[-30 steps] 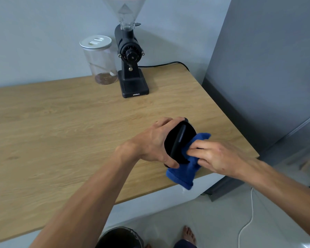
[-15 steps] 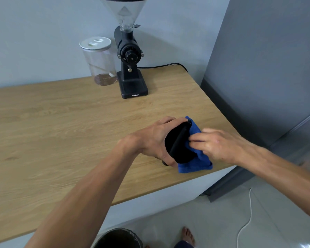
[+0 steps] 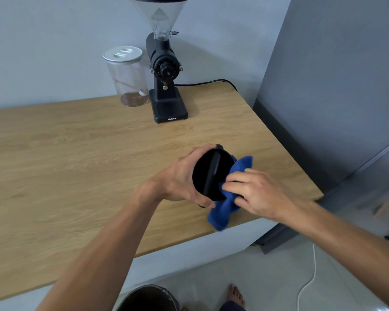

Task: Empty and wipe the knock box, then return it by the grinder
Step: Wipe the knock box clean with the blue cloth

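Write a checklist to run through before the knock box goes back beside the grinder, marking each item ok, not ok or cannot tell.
1. Left hand grips the knock box firmly: ok.
2. Right hand presses the blue cloth to the box: ok.
3. Inside wiped clean: cannot tell, too dark.
4. Free spot on the wooden counter beside the grinder: ok.
5. Power cable clear of that spot: ok.
6. Glass jar out of the way: ok.

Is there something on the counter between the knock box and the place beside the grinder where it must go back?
Nothing visible stands in the way. The left hand holds the knock box tilted above the counter, and the bare wood runs up to the grinder. The glass jar stands on the grinder's left side; its right side is free.
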